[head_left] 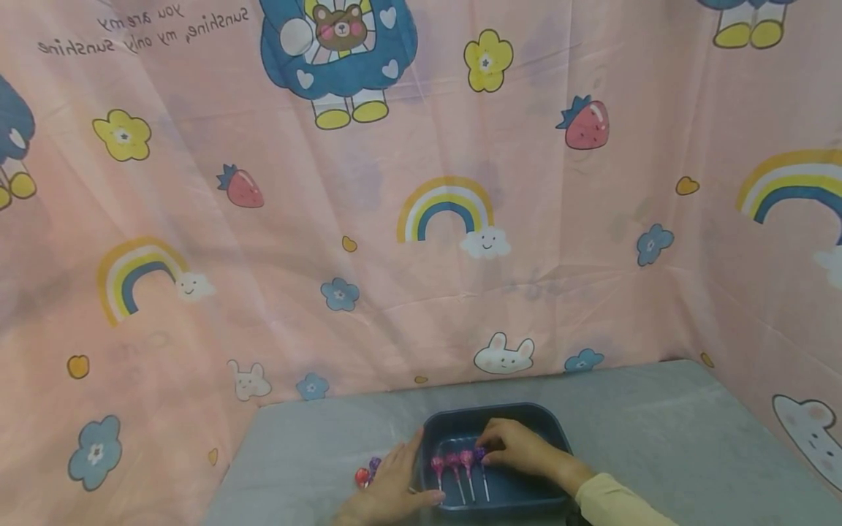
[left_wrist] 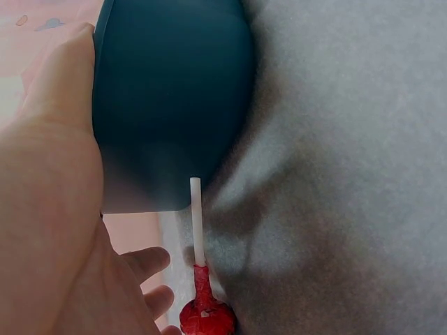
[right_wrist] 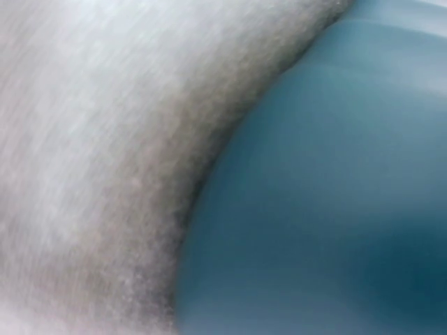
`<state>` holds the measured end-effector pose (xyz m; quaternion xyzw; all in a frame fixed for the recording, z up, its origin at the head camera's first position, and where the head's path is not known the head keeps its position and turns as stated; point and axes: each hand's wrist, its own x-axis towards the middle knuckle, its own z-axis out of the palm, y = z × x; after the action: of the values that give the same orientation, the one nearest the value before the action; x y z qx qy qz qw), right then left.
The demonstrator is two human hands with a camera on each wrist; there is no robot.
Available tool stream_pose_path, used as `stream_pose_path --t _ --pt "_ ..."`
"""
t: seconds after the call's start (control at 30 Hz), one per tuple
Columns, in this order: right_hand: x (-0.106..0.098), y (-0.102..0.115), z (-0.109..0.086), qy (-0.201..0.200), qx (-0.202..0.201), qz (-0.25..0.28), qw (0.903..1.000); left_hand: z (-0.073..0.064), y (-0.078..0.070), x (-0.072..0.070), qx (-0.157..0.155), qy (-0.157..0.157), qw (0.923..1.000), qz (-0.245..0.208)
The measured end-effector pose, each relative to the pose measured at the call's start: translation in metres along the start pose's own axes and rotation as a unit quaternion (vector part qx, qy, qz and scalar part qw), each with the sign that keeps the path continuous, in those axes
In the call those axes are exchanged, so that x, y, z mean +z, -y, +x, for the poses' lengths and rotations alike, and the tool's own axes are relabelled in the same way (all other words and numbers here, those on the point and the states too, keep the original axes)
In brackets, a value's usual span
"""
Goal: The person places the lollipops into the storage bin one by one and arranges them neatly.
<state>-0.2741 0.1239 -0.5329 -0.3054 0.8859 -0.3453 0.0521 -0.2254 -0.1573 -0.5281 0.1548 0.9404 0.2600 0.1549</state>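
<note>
A dark blue tray (head_left: 520, 497) stands near the table's front edge. Inside it, several lollipops lie side by side, with pink lollipops (head_left: 452, 461) to the left and a purple lollipop (head_left: 485, 475) at the right end. My right hand (head_left: 520, 449) reaches over the tray and pinches the purple lollipop by its wrapped head. Along the tray's left side rests my left hand (head_left: 388, 482), its fingers extended and its thumb near the front corner. A red lollipop (left_wrist: 207, 317) lies outside the tray below the left fingers. The right wrist view shows no hand.
Left of the left hand, a red wrapped lollipop head (head_left: 362, 477) and a purple one (head_left: 374, 464) lie on the grey table (head_left: 316, 446). A pink printed cloth (head_left: 395, 329) hangs behind the table and along its sides.
</note>
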Motion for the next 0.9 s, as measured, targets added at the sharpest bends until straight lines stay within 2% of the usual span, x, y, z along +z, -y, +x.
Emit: stream_pose_path --t 0.53,0.9 --pt "-0.0005 0.0013 -0.0003 0.005 -0.003 -0.015 0.9999 0.0037 0.0050 0.0036 0.005 -0.006 1.0000 0.002" --pt "-0.0007 -0.0012 -0.0002 0.001 -0.006 -0.013 0.9999 -0.0045 -0.0025 -0.0024 0.017 -0.004 0.9998 -0.002"
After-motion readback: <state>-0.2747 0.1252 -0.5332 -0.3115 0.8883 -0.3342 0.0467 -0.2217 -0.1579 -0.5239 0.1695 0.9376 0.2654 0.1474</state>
